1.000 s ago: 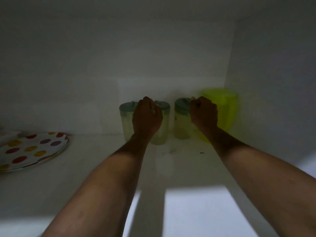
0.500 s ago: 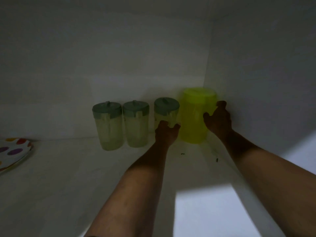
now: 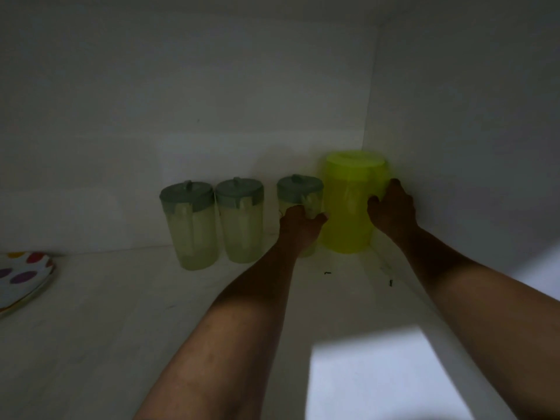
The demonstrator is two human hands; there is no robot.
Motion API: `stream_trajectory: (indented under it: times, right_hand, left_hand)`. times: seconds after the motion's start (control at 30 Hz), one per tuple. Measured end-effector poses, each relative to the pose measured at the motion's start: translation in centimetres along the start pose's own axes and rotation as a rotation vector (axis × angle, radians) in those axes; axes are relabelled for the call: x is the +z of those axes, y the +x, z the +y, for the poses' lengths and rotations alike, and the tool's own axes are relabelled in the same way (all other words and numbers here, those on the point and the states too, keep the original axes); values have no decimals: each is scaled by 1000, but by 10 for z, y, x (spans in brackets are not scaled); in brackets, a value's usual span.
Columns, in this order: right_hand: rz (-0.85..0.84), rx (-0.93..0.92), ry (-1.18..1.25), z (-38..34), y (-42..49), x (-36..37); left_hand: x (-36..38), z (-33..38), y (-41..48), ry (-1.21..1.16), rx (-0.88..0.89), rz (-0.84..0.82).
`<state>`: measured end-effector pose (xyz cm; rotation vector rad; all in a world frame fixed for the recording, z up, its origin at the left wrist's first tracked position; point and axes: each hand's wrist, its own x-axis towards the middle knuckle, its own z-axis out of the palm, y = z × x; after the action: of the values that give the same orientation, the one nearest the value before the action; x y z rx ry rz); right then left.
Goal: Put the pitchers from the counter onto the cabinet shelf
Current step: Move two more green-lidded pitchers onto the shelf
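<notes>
Three small clear pitchers with grey-green lids stand in a row at the back of the white cabinet shelf [image 3: 106,313]: the left pitcher [image 3: 191,225], the middle pitcher [image 3: 241,221] and the right pitcher [image 3: 298,192]. A bigger yellow-green pitcher [image 3: 348,204] stands in the back right corner. My left hand [image 3: 298,228] is in front of the right small pitcher, fingers by the yellow-green pitcher's left side. My right hand [image 3: 391,210] lies against that pitcher's right side, fingers spread. Both hands flank it.
A white plate with coloured dots [image 3: 21,277] lies at the shelf's left edge. The cabinet's right wall [image 3: 469,147] stands close behind my right hand. Two small dark specks lie on the shelf in front of the yellow-green pitcher.
My hands left the lids of the small pitchers and moved right to either side of the yellow-green pitcher. The view has swung to the right.
</notes>
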<state>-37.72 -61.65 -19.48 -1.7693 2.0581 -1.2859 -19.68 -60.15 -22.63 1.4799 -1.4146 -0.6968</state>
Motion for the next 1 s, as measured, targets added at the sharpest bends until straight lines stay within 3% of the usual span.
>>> stream_trajectory:
  times: [0.17, 0.33, 0.4, 0.67, 1.0]
  right_hand:
    - [-36, 10, 80, 0, -2, 0]
    - [244, -69, 123, -4, -26, -11]
    - [281, -124, 152, -7, -37, -21]
    - [-172, -137, 242, -44, -98, -74]
    - [-471, -373, 359, -106, -254, -94]
  left_hand:
    - [-2, -2, -6, 119, -28, -10]
    - [-17, 4, -28, 97, -120, -43]
    - [-25, 11, -42, 91, -133, -20]
    - [-80, 46, -131, 48, -128, 127]
    - [-173, 61, -318, 42, -152, 285]
